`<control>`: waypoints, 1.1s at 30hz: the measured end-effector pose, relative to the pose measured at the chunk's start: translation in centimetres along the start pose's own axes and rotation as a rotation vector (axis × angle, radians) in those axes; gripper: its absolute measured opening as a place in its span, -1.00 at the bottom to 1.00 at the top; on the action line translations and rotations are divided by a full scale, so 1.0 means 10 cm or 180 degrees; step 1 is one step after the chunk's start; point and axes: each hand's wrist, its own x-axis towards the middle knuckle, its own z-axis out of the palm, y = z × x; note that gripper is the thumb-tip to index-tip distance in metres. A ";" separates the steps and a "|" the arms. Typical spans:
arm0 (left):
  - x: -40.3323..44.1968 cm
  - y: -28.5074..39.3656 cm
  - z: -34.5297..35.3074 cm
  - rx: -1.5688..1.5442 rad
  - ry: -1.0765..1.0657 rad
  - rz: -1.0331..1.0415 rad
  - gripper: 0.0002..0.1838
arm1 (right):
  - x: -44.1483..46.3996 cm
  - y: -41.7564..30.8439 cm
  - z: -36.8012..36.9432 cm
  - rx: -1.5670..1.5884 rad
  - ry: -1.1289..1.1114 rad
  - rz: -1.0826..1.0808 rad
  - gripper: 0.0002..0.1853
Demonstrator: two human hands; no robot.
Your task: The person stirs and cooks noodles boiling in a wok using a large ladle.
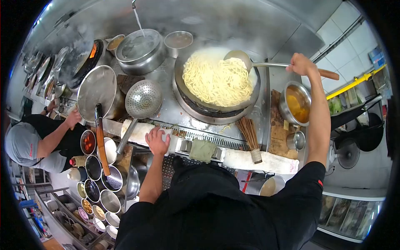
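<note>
1. Stainless-steel wall panels (pixel 233 25) rise behind a metal counter (pixel 166 100); white tiles (pixel 333 46) and a yellow pipe (pixel 357 83) line the right side.
2. On the counter, steam drifts from a large wok (pixel 256 83) holding thick pale noodles (pixel 214 83).
3. The right hand (pixel 302 65) has its fingers closed around the handle of a ladle (pixel 238 55), whose bowl is in the wok.
4. The left hand (pixel 157 141), fingers spread, rests at the counter's front edge by a white cloth (pixel 139 132), near a perforated strainer (pixel 143 99).
5. A bundled-stick brush (pixel 250 135) leans across the front edge; a metal bowl of orange-brown liquid (pixel 296 105) sits right of the wok.
6. At far left, a capped co-worker (pixel 35 143) stands beside seasoning containers (pixel 101 171).
</note>
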 end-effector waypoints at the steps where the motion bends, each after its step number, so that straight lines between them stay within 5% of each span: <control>1: -0.01 -0.01 0.01 0.0008 -0.0010 0.0003 -0.74 | -0.06 -0.09 -0.07 -0.0222 0.0075 0.0007 -0.59; 9: 0.00 -0.01 0.01 0.0022 -0.0028 -0.0014 -0.74 | -0.46 -0.73 -0.50 -0.0981 0.0440 -0.0054 -0.71; 14: -0.02 -0.03 0.02 0.0013 -0.0024 -0.0002 -0.74 | -0.01 -0.43 -0.09 -0.1374 0.2383 -0.0762 -0.77; 18: -0.01 -0.01 0.01 0.0013 -0.0049 -0.0034 -0.75 | 0.42 -0.21 0.46 -0.1254 0.2833 -0.0574 -0.79; 24: -0.01 -0.03 0.02 0.0001 -0.0067 -0.0036 -0.75 | 0.57 -0.30 1.11 -0.0906 0.2074 -0.0006 -0.74; 26: -0.02 -0.03 0.03 -0.0065 -0.0015 0.0017 -0.74 | 0.58 -0.34 1.18 -0.0437 0.0631 0.0527 -0.61; 29: -0.02 -0.03 0.02 -0.0044 0.0059 0.0051 -0.74 | 0.41 -0.49 1.07 -0.0302 0.0010 0.0631 -0.48; 33: 0.00 -0.01 0.02 -0.0029 -0.0006 0.0013 -0.74 | 0.35 -0.43 1.13 -0.0299 0.0006 0.0461 -0.42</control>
